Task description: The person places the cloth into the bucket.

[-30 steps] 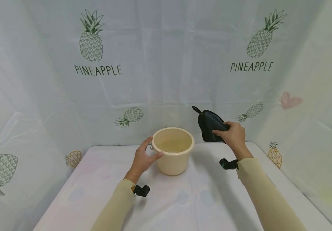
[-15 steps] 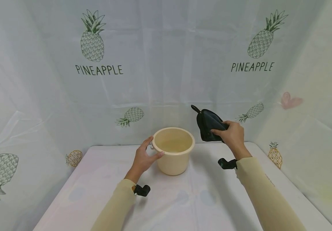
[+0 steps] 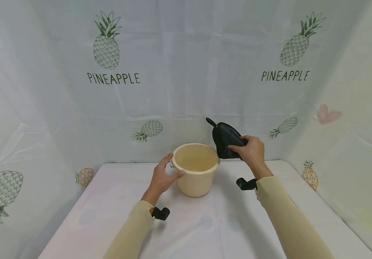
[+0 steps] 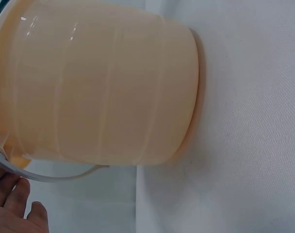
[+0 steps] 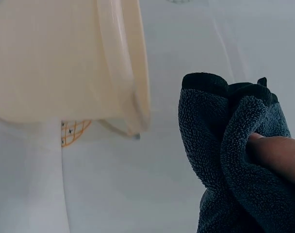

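Observation:
A cream plastic bucket [image 3: 195,185] stands upright on the table. My left hand [image 3: 161,179] holds its rim at the left, thumb at the front and fingers at the side. In the left wrist view the bucket's wall [image 4: 104,82] fills much of the picture, with curved fingers [image 4: 16,199] beside its pale handle [image 4: 55,178]. To the right, above the table, my right hand [image 3: 252,151] pinches a folded dark blue-green terry towel [image 3: 226,140] with a black edge and a hanging loop. The right wrist view shows the thumb pressed into the towel's folds [image 5: 235,145], apart from the bucket.
A white cloth covers the table [image 3: 114,201]. Behind it hangs a pale curtain [image 3: 186,72] printed with pineapples, which continues along both sides. Black wrist cameras sit on both arms.
My right hand has moved left with the towel, bringing it close to the bucket's right rim. The left hand keeps its place on the bucket. The head view has shifted slightly.

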`<state>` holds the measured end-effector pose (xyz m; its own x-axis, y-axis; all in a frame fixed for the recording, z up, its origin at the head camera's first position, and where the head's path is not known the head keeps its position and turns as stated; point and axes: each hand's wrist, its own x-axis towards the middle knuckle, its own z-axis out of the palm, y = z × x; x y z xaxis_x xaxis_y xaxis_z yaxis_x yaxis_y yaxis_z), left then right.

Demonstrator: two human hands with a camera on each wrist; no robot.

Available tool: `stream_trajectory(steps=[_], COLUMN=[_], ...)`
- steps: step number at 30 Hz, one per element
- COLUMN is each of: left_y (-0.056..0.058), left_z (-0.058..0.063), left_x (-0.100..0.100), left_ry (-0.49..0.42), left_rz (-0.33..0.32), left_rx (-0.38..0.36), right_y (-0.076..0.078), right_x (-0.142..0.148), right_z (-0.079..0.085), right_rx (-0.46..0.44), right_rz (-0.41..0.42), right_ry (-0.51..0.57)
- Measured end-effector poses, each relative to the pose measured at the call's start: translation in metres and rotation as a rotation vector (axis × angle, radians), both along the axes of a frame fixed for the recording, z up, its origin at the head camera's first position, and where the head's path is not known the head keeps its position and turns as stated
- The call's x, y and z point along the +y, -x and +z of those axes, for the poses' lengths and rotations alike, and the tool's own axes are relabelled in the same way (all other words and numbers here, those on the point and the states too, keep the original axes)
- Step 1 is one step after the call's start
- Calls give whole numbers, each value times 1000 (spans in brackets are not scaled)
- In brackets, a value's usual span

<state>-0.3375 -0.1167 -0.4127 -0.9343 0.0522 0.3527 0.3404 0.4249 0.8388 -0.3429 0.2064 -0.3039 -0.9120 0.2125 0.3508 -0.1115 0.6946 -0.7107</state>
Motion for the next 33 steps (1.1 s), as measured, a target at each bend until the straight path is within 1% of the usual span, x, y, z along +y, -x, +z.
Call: stream_trajectory(steps=[7,13,18,25,33], left_y=[1,-4,-4,-4,-3], left_z=[-2,3,4,4,3], left_x=[-2,-1,0,-1,1], left_ry=[-1,8,3,2,10], left_rz=[7,10,20,23,27], left_rx=[6,3,-24,-19,-24], right_y=[4,4,4,5,7], right_x=[-26,-45,-57,-73,-86], right_z=[0,3,3,-3,-4], right_rx=[-3,14,18,17,22], right_rz=[44,73,88,102,133], right_ry=[24,31,33,19,36])
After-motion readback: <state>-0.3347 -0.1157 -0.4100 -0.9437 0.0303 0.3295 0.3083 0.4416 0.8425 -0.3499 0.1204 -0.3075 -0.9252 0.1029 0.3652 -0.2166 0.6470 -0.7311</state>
